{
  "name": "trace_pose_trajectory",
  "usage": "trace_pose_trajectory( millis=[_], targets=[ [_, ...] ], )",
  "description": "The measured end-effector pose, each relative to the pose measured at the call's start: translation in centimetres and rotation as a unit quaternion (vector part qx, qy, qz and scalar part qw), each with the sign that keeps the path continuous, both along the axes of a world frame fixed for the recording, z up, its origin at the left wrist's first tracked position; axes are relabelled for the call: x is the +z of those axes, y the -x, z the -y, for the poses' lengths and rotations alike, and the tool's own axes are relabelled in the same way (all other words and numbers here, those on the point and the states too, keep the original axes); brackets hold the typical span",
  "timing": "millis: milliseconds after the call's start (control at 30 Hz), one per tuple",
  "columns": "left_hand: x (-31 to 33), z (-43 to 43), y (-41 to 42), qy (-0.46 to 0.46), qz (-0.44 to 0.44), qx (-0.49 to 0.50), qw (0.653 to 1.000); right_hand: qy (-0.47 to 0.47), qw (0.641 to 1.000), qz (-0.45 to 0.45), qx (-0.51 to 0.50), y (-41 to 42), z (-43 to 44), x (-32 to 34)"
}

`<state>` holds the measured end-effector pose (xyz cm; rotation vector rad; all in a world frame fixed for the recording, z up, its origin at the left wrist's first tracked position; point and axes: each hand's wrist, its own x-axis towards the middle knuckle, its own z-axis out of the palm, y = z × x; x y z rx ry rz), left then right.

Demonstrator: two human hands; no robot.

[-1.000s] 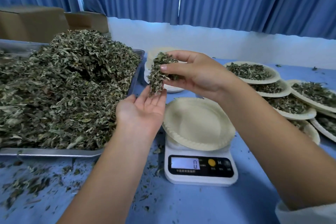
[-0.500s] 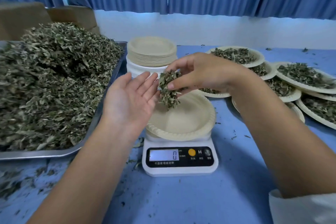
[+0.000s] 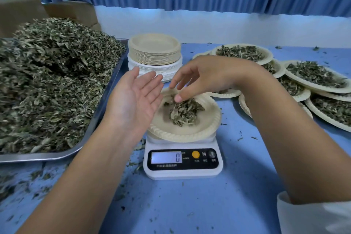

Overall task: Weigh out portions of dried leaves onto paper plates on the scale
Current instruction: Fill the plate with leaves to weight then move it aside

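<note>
A white digital scale (image 3: 182, 172) stands at the centre of the blue table, its display reading 0. On it sits a beige paper plate (image 3: 207, 125) with a small clump of dried leaves (image 3: 183, 111). My right hand (image 3: 201, 78) hovers over the plate with fingers spread and relaxed, its thumb tip just above the clump. My left hand (image 3: 134, 99) is held palm up and flat at the plate's left edge, holding nothing. A big heap of dried leaves (image 3: 51, 80) fills a metal tray (image 3: 102, 112) on the left.
A stack of unused paper plates (image 3: 154, 53) stands behind the scale. Several plates filled with leaves (image 3: 315, 74) overlap on the right. Cardboard boxes (image 3: 22, 13) sit at the back left. Leaf crumbs litter the table's front left (image 3: 28, 182).
My right hand carried a pinch of leaves from the tray side down over the plate and let it go; the clump now lies on the plate. The left hand followed beside it.
</note>
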<state>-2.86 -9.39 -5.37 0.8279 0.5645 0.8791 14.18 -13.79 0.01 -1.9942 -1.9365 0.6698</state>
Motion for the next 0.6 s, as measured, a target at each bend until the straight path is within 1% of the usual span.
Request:
trace_pose_trajectory(
  millis=[133, 167, 300, 433, 500, 600],
  targets=[
    [-0.1, -0.2, 0.2, -0.006, 0.005, 0.008, 1.000, -0.061, 0.998, -0.021, 0.008, 0.2, -0.1, -0.1],
    [-0.1, -0.2, 0.2, -0.006, 0.004, 0.008, 1.000, -0.056, 0.998, -0.030, 0.017, 0.4, -0.1, -0.2],
    [-0.3, -0.3, 0.2, 0.000, -0.001, 0.005, 1.000, 0.017, 0.998, -0.041, 0.036, 1.0, -0.6, -1.4],
    [-0.3, -0.4, 0.2, 0.006, 0.003, 0.006, 1.000, 0.043, 0.998, -0.030, 0.047, 1.8, -1.1, -2.4],
    [-0.3, -0.5, 0.2, 0.009, 0.008, 0.006, 1.000, 0.029, 0.998, -0.028, 0.046, 1.9, -1.1, -2.5],
    [-0.3, -0.5, 0.3, 0.014, 0.017, 0.005, 1.000, -0.031, 0.998, -0.046, 0.033, 1.9, -1.0, -2.3]
  ],
)
